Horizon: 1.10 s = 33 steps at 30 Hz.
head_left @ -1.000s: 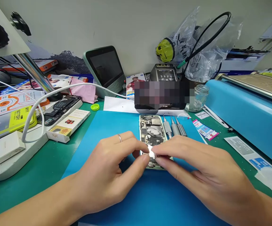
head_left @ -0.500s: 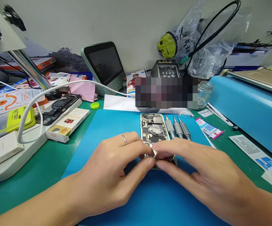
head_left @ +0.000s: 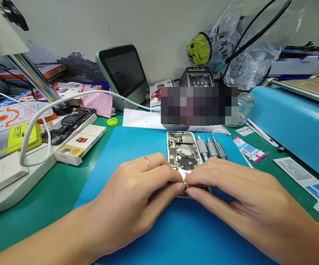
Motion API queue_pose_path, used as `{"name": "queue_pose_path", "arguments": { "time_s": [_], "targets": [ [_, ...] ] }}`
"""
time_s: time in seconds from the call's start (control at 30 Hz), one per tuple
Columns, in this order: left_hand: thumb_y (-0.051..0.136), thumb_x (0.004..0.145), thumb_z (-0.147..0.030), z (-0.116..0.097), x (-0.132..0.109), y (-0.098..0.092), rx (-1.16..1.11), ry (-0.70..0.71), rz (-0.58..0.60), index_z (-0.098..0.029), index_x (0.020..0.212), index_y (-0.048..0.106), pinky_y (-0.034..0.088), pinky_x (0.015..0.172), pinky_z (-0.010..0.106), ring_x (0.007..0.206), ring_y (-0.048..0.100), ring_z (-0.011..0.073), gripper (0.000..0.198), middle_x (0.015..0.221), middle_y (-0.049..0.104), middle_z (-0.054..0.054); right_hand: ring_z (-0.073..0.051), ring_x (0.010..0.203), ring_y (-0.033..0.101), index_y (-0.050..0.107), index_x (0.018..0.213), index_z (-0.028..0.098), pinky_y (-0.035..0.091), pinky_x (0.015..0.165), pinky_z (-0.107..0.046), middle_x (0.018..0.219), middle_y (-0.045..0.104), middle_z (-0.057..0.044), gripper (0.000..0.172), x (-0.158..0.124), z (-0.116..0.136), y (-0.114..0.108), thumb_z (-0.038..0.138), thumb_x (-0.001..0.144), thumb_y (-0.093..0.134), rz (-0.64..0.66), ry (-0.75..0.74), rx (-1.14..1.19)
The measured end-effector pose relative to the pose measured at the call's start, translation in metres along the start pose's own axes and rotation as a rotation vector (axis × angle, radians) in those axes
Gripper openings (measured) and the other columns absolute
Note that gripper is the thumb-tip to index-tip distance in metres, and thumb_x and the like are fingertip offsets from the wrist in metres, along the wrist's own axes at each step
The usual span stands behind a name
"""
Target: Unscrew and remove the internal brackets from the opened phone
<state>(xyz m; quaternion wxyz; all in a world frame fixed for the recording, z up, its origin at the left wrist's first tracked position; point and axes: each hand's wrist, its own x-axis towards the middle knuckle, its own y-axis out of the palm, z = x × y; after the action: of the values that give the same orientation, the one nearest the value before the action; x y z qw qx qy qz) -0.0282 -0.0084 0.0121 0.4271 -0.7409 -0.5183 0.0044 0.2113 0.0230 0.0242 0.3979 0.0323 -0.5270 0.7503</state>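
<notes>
An opened smartphone [head_left: 185, 151] lies on a blue mat with its inner boards and round coil area showing. My left hand [head_left: 148, 191], a ring on one finger, is over the phone's lower end with thumb and index fingertips pinched together. Opposite it, my right hand [head_left: 231, 198] has its thumb and index finger closed at the same spot. A tiny part [head_left: 186, 186] shows between the fingertips, too small to name. Just above them is a pale, shiny piece [head_left: 182, 172]. The phone's bottom edge is mostly hidden by my fingers.
Several grey screwdrivers [head_left: 211, 148] lie right of the phone on the blue mat [head_left: 137, 147]. A glass jar [head_left: 246, 106] and a blue machine [head_left: 294, 125] stand at right. At left are a cigarette box [head_left: 81, 145], another opened phone [head_left: 70, 125] and a white cable [head_left: 28, 140].
The view has shifted slightly. My fingertips have drawn closer together at the phone's lower end, and more of the phone's middle shows above them. The shiny piece is less covered.
</notes>
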Motion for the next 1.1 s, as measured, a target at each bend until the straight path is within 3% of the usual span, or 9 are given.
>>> {"name": "queue_pose_path", "arguments": {
  "time_s": [0.57, 0.83, 0.93, 1.1],
  "targets": [
    [0.062, 0.11, -0.016, 0.0017, 0.001, 0.0008, -0.046, -0.076, 0.012, -0.02, 0.104, 0.072, 0.049, 0.079, 0.018, 0.087, 0.064, 0.0062, 0.013, 0.093, 0.07, -0.004, -0.01, 0.08, 0.071, 0.076, 0.1, 0.022, 0.056, 0.076, -0.022, 0.088, 0.077, 0.003, 0.016, 0.0015, -0.0004, -0.0032, 0.017, 0.108, 0.063, 0.019, 0.033, -0.049],
    [0.063, 0.105, -0.02, 0.0, 0.0034, -0.0004, 0.13, -0.232, -0.106, -0.024, 0.095, 0.073, 0.042, 0.067, 0.027, 0.079, 0.057, 0.0101, 0.014, 0.087, 0.066, -0.006, -0.013, 0.085, 0.072, 0.077, 0.102, 0.021, 0.056, 0.081, -0.027, 0.091, 0.078, 0.0, 0.018, 0.0002, -0.0048, -0.0006, 0.018, 0.11, 0.061, 0.04, -0.007, -0.128],
    [0.06, 0.107, -0.025, 0.0014, 0.0037, 0.0003, 0.194, -0.263, -0.077, -0.023, 0.107, 0.072, 0.045, 0.078, 0.033, 0.086, 0.058, 0.0145, 0.012, 0.095, 0.07, -0.004, -0.017, 0.085, 0.07, 0.077, 0.1, 0.018, 0.054, 0.081, -0.032, 0.09, 0.076, -0.002, 0.021, 0.0011, -0.0028, 0.0014, 0.016, 0.111, 0.059, 0.055, -0.063, -0.203],
    [0.059, 0.107, -0.028, 0.003, 0.0033, 0.0027, 0.196, -0.3, -0.032, -0.023, 0.128, 0.068, 0.046, 0.1, 0.039, 0.116, 0.058, 0.02, 0.023, 0.121, 0.072, -0.002, -0.02, 0.083, 0.065, 0.078, 0.099, 0.016, 0.05, 0.078, -0.036, 0.087, 0.072, -0.003, 0.023, 0.0043, 0.0011, 0.0045, 0.014, 0.11, 0.058, 0.085, -0.104, -0.292]
  ]
}}
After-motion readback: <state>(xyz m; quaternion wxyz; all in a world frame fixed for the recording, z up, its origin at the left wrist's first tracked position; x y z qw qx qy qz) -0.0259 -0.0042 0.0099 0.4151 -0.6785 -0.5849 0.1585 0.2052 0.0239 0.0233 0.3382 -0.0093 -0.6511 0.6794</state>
